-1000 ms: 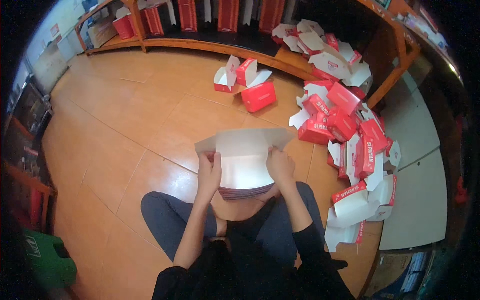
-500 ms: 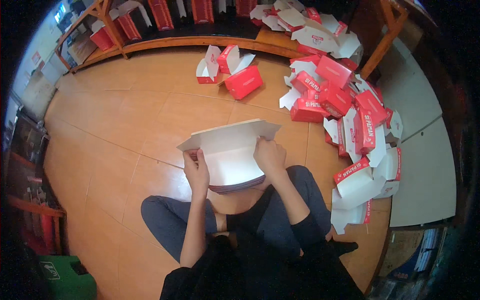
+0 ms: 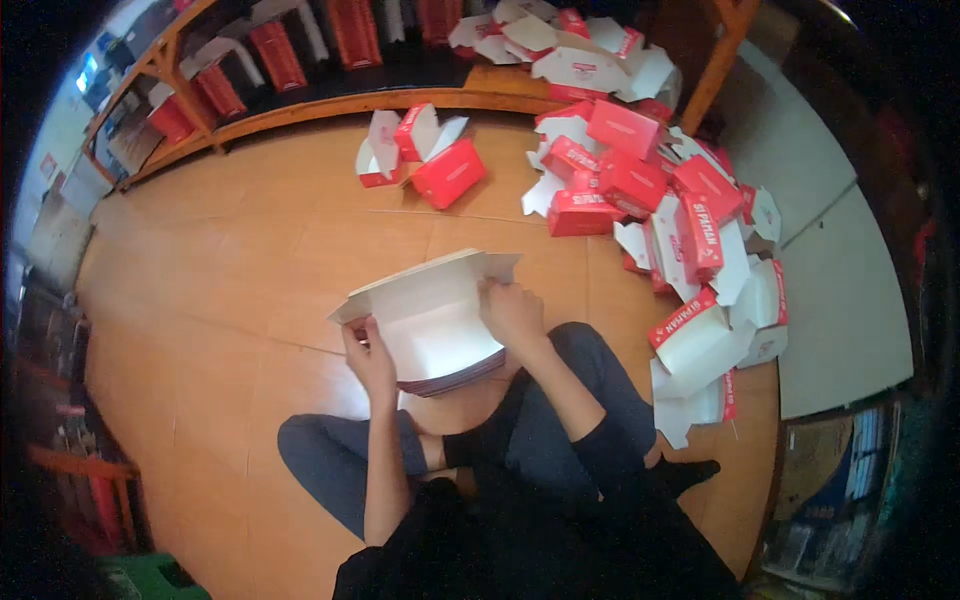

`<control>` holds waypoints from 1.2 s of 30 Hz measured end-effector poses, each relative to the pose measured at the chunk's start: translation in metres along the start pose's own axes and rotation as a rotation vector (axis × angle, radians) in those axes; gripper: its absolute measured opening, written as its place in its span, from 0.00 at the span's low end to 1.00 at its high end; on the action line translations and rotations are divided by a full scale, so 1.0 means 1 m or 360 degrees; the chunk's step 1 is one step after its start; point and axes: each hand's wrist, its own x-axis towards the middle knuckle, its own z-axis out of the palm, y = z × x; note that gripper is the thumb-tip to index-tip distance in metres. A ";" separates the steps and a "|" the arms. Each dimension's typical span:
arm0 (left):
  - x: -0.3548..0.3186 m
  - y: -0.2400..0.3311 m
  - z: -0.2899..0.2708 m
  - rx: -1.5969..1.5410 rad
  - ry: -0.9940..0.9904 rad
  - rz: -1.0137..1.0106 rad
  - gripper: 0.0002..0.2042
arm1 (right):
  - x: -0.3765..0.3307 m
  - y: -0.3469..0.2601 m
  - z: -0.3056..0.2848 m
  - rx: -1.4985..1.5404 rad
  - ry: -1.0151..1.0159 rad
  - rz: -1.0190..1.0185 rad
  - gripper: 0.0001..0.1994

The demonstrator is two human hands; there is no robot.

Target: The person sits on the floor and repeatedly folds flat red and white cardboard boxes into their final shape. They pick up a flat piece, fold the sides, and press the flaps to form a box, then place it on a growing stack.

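Observation:
A partly folded cardboard food box (image 3: 430,318) with its white inside facing up rests between my crossed legs. Dark, stacked edges show along its near side, so several flat blanks seem to lie beneath it. My left hand (image 3: 370,360) pinches the box's left corner, thumb up and fingers curled behind the flap. At the upper right corner, my right hand (image 3: 512,318) grips the raised far panel, its fingertips partly hidden by the cardboard and knuckles. The far panel stands folded up, with side tabs sticking out beyond each hand.
Red and white folded boxes (image 3: 630,185) lie heaped to the right, reaching down beside my right knee. A few more boxes (image 3: 448,174) sit on the tiled floor (image 3: 230,290) ahead. Behind them runs a wooden shelf (image 3: 400,101) holding red boxes. A green container (image 3: 150,578) stands lower left.
The head view has turned slightly, shifting the scene mostly left. Both hands keep their hold on the box's corners, and its folded shape looks nearly the same.

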 end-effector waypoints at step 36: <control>-0.028 0.015 -0.024 0.0114 -0.0345 0.0223 0.13 | -0.063 0.072 -0.020 0.2154 -0.0261 -0.0359 0.16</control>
